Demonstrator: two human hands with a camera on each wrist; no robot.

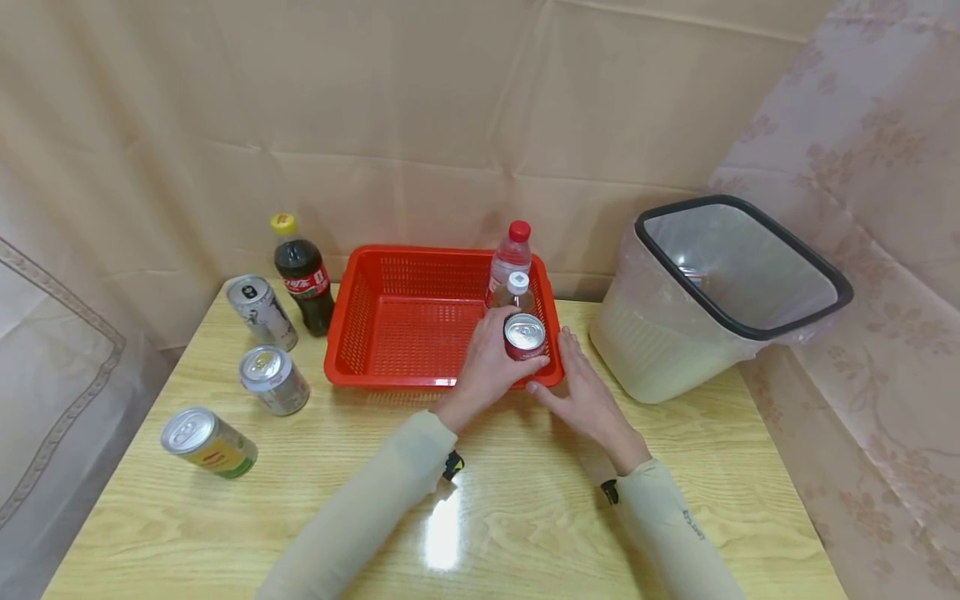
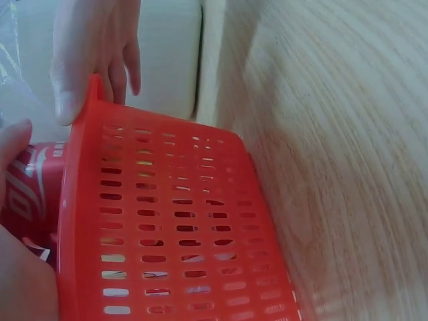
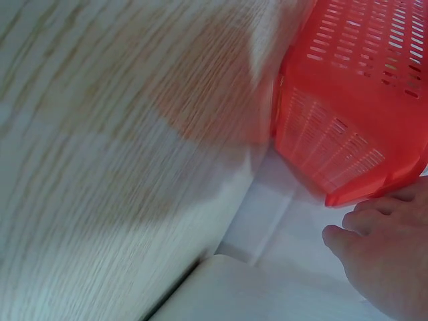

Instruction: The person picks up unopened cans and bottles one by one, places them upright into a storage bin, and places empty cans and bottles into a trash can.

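Observation:
My left hand grips a red soda can upright at the front right corner of the red plastic basket. In the left wrist view, the red can shows between thumb and fingers, behind the basket's slotted wall. My right hand lies along the outside of that same corner, fingers mostly straight, at the rim; the right wrist view shows its fingers beside the basket wall. Behind the can stand a small white-capped bottle and a clear red-capped bottle, both in the basket.
Left of the basket stand a cola bottle with a yellow cap, a silver can, another silver can and a yellow-green can. A lined trash bin, with something inside, stands at the right. A curtain hangs behind the table.

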